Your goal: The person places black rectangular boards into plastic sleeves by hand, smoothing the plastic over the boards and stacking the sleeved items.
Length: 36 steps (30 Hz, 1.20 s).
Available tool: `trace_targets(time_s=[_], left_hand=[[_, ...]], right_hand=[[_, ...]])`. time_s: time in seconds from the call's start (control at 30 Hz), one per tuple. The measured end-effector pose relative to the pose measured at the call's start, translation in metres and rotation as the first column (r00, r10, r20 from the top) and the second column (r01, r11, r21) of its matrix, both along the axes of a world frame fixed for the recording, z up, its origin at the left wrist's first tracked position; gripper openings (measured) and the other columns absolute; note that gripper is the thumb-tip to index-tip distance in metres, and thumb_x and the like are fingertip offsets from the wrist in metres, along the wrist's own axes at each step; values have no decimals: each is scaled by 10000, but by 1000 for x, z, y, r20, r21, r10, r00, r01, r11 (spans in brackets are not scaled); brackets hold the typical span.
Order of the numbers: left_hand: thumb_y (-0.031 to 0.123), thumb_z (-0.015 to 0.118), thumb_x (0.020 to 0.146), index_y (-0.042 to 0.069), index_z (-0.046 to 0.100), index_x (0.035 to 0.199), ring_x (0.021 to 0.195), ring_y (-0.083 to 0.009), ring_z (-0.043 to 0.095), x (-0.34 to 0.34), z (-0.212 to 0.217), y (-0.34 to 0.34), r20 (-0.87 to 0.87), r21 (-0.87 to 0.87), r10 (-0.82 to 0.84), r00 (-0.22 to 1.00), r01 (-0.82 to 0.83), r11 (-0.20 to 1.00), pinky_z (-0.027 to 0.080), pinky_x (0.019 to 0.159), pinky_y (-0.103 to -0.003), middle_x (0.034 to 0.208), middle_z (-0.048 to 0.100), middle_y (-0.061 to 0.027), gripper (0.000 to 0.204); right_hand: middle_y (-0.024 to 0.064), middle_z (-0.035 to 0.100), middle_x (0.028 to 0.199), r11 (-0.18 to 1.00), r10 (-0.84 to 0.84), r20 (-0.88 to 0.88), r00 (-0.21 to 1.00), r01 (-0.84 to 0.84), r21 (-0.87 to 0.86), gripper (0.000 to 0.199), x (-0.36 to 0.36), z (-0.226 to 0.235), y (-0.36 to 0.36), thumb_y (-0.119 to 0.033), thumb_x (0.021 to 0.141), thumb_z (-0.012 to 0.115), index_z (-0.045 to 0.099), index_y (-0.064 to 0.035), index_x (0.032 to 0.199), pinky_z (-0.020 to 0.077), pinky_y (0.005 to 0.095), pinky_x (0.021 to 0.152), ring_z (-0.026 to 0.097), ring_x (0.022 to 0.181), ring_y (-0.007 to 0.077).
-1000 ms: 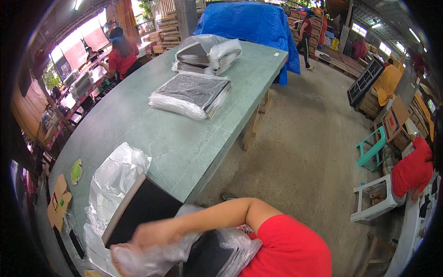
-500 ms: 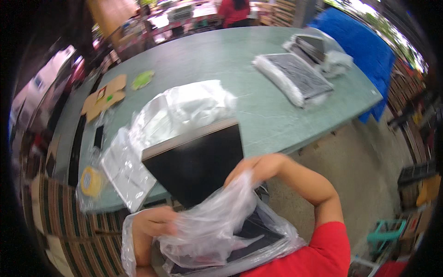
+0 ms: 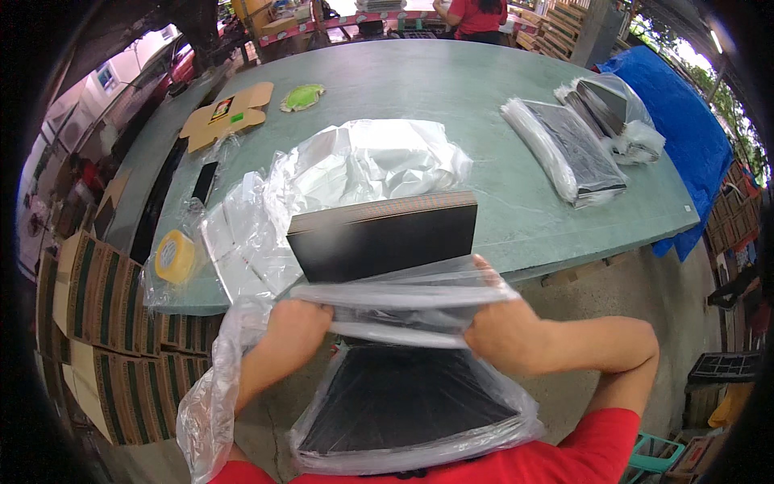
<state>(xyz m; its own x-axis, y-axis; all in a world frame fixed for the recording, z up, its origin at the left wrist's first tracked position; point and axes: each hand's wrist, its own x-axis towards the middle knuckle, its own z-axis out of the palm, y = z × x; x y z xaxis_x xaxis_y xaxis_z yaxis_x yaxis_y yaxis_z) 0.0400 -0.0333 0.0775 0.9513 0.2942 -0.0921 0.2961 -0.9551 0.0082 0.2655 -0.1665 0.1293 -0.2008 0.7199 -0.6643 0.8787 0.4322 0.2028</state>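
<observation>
- While both hands work at the near edge, the long grey-green bench (image 3: 419, 89) fills most of the view and runs away toward a person in a red shirt (image 3: 476, 16) at its far end.
- Blue tarpaulin (image 3: 685, 121) hangs off the bench's right side, just beyond the far right corner.
- Crumpled clear plastic sheeting (image 3: 363, 161) lies heaped in the middle of the bench, right behind a stack of black flat panels (image 3: 379, 238) standing at the near edge.
- Down by the person's lap sits a second stack of black panels inside a clear plastic bag (image 3: 403, 403), its open mouth stretched up between the hands.
- Right hand (image 3: 504, 327) is clamped on the bag's upper rim at the right, fingers curled over the film.
- Left hand (image 3: 294, 323) is closed on the same rim at the left, with loose plastic trailing down along that forearm.
- Two more plastic-wrapped bundles of dark panels (image 3: 564, 145) rest on the right part of the bench, one just beside the other.
- Stacked green-striped cardboard cartons (image 3: 89, 323) stand on the floor at the left, below the bench edge.
- Flattened brown cardboard box (image 3: 226, 117) lies on the far left of the bench.
- Yellow roll of tape (image 3: 173, 256) sits near the left corner, under a fold of plastic.
- Small green crumpled thing (image 3: 302, 97) lies just right of the flattened cardboard.
</observation>
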Motion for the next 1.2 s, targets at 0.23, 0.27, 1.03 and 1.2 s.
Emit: trace_targets(time_s=[0.23,0.27,1.03,1.2], left_hand=[[180,537,675,56,514,822,557,-285,584,14,-8,-7,-118,-412,-352,929,277,868,467,491,-379,616,561,-141,193],[198,543,688,61,534,803,569,-300,580,11,-24,9,-178,-292,-180,968,123,949,468,506,-382,636,564,-153,179],[-86,514,613,99,524,1092,769,-214,544,-17,-1,27,665,-186,349,660,-307,933,445,646,-305,950,534,-119,514],[-84,573,537,-10,562,935,543,-163,534,-55,-21,41,480,-878,647,592,322,355,412,445,-253,666,574,-127,405]], right_hand=[[63,616,818,632,225,139,964,-253,733,249,51,-79,14,-267,714,503,626,-96,848,83,506,1000,559,863,307],[66,614,859,839,150,92,984,-176,515,255,42,-71,12,-257,711,511,613,-93,878,106,493,996,564,852,305],[126,524,965,309,8,-838,546,796,521,571,57,-50,-10,136,548,493,576,-133,1044,412,299,760,512,889,269],[30,594,798,604,-265,-702,-661,454,-655,278,87,-53,-24,8,649,648,581,29,917,452,233,649,563,741,117]])
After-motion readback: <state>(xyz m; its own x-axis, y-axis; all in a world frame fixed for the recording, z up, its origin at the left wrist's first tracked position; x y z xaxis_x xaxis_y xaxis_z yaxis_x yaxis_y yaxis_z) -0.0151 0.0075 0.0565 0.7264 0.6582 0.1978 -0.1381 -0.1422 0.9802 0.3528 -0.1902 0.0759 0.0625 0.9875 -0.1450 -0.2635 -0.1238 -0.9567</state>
